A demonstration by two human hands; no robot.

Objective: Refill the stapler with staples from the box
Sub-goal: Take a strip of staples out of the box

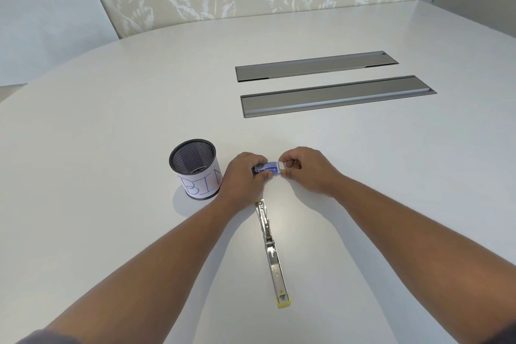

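Out in the middle of the white tabletop (111, 120), well in from every edge, the person has both hands on the staple box (268, 169), so this looks like the "get the box open" step. The left hand (243, 176) has its fingers closed around the blue sleeve, and the right hand (304, 167) is pinching the white end that sticks out on its side, so my guess is the inner tray is being slid out. You can't see inside the box from here, so no idea how many staples are in it. The stapler (272, 251) is already swung fully open and lies flat in one long line, just behind the hands on the side toward the near edge, its yellow tips at both ends; whether any staples sit in its channel is too small to tell. Next move probably calls for getting the tray far enough out to pick up one strip, then laying it straight into the channel. Just left of the left hand stands a black mesh cup (194, 169) with a paper label reading "BIN"; I can't make out anything definite inside it.
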